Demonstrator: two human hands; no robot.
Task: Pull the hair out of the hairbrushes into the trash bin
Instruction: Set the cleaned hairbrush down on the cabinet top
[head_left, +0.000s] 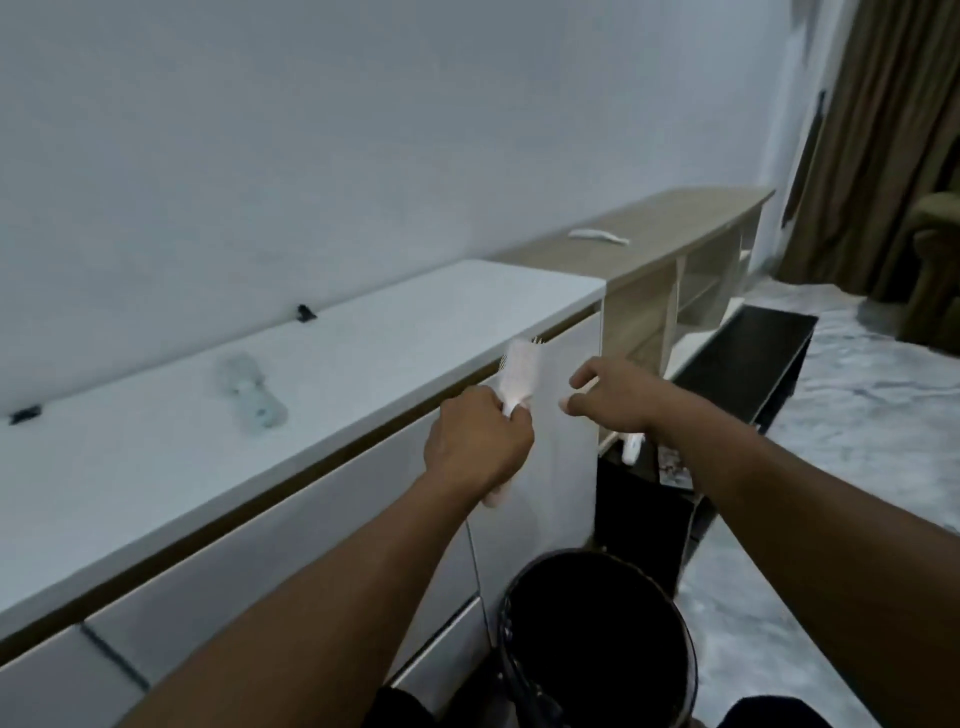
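Observation:
My left hand (475, 441) is shut on the handle of a pale pink hairbrush (519, 374), holding it upright in front of the white cabinet's edge. Just to its right hovers my right hand (613, 397), fingers apart and curled, a short gap from the brush head, holding nothing that I can make out. A black trash bin (597, 639) stands on the floor directly below both hands, its mouth open. A second, clear hairbrush (249, 389) lies on the white cabinet top to the left. The picture is blurred, so hair on the bristles cannot be seen.
The white cabinet (322, 374) runs along the wall, with a wooden shelf unit (675, 249) beyond it carrying a white object (597, 236). A black low table (748, 353) stands at the right. Curtains and an armchair (935, 260) fill the far right.

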